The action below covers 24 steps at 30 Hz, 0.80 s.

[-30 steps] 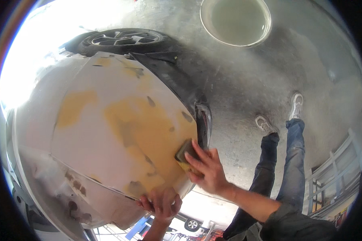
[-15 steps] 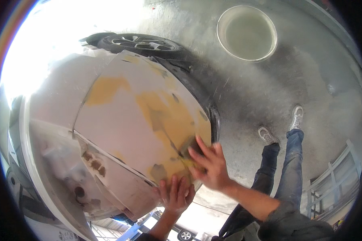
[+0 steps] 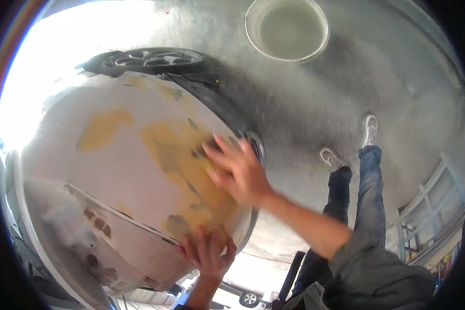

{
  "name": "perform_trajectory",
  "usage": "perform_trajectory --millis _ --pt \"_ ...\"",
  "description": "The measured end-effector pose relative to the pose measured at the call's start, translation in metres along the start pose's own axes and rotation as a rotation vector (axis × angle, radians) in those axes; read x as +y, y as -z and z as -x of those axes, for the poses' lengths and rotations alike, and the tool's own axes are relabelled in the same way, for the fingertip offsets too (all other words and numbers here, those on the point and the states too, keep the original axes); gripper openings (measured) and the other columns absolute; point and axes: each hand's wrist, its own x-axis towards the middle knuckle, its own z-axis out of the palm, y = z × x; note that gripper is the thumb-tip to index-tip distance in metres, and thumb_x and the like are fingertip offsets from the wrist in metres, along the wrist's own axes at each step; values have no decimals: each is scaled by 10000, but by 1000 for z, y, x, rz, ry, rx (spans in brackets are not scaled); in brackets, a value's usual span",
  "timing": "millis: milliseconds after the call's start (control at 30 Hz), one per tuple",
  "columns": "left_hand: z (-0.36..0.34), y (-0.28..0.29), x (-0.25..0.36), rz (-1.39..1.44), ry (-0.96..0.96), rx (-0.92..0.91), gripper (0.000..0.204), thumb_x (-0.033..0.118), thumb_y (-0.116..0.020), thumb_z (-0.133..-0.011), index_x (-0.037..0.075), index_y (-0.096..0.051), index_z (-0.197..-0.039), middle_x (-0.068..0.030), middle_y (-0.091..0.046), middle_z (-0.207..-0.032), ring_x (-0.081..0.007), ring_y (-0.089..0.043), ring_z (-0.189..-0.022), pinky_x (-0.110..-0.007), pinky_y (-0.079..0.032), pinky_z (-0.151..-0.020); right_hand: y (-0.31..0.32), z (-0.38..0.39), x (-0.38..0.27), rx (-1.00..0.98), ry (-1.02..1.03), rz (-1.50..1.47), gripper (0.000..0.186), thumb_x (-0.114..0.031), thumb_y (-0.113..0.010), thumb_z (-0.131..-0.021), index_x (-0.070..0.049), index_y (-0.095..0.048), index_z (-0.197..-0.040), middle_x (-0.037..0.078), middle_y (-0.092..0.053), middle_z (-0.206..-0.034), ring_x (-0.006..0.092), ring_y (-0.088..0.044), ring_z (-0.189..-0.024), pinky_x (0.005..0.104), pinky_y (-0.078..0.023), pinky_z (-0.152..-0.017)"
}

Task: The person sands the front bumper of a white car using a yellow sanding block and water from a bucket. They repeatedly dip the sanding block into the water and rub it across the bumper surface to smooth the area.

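A car body panel (image 3: 113, 170) in pale grey primer, with yellow filler patches (image 3: 106, 129) and dark spots, curves across the left half of the view. My right hand (image 3: 240, 173) presses a dark and yellow sanding block (image 3: 206, 164) against the filler near the panel's right edge. Motion blurs the fingers, and the hand covers much of the block. Flat on the panel's near end lies my left hand (image 3: 207, 253), its fingers stretched out beside a grey spot (image 3: 177, 224), with nothing held.
A round basin (image 3: 289, 31) of cloudy water stands on the concrete floor at the far side. The car's wheel (image 3: 155, 59) is beyond the panel. My shoes (image 3: 370, 130) are to the right, near a pale metal rack (image 3: 423, 191). Another car's wheel (image 3: 249, 298) shows at the bottom.
My right hand has slid the sanding block away from my left hand, farther up the panel. My left hand stays at the near end. The whole view has shifted somewhat.
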Motion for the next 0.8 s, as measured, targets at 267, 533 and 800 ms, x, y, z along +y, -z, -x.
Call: perform_trajectory --millis 267,533,800 --pt "-1 5 -6 -8 0 -51 451 379 -699 -883 75 -680 -1217 -224 -596 -1429 -546 -337 -1462 -710 -158 -1218 4 115 -15 23 -123 -167 622 -136 -823 -818 -164 -665 -1418 168 -496 -1580 343 -562 -1048 400 -504 -968" --pt "-4 3 -4 32 -16 -1 474 376 -700 -886 59 -671 -1237 -238 -582 -1435 -543 -331 -1464 -713 -157 -1219 7 23 31 -14 -132 -73 550 -259 -773 -880 -150 -671 -1409 166 -490 -1585 351 -555 -1036 421 -489 -992" --pt "-2 6 -2 42 -16 6 508 368 -727 -873 36 -665 -1252 -246 -573 -1448 -563 -349 -1448 -727 -183 -1203 6 21 39 -18 -142 -19 546 -317 -749 -888 -152 -674 -1403 161 -478 -1594 355 -558 -1033 425 -506 -973"
